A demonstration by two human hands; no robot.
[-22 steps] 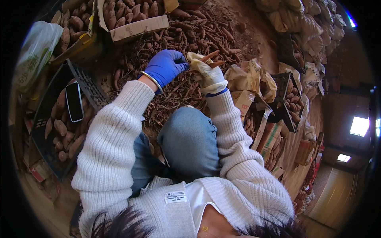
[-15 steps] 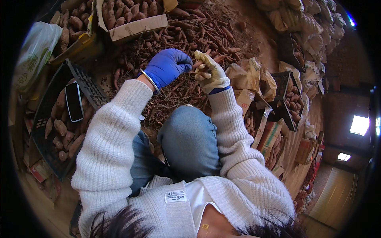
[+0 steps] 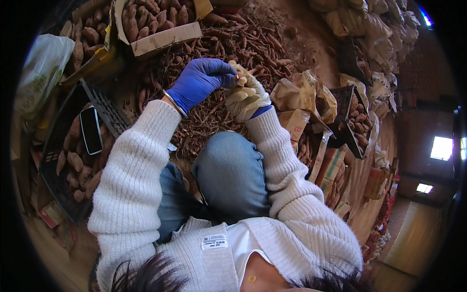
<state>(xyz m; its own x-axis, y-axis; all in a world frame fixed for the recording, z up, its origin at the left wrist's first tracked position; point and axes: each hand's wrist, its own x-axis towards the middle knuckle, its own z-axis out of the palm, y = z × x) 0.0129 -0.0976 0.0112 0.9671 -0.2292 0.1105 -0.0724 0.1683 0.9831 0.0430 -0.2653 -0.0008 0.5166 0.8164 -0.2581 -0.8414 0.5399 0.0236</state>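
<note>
My left hand [image 3: 199,82], in a blue glove, is closed with its fingertips pinched against my right hand. A cream-coloured glove over a blue one covers my right hand [image 3: 245,95], whose fingers curl inward. Between the two hands is a small sweet potato [image 3: 239,77], mostly hidden by the fingers; a bright orange spot of flesh shows on it. Beyond and below the hands spreads a heap of thin, reddish sweet potatoes [image 3: 262,46] with stringy roots [image 3: 206,119].
A cardboard box [image 3: 168,39] of larger sweet potatoes stands at the far left. Nearer, a phone [image 3: 91,130] lies on sweet potatoes in a black crate [image 3: 104,109]. On the right are crumpled brown paper [image 3: 304,95] and another crate [image 3: 343,100]. My bent knee [image 3: 231,175] is below the hands.
Both hands have drawn closer together and shifted slightly left. The right hand has turned, its fingers now meeting the left fingertips, and an orange spot has come into sight on the sweet potato.
</note>
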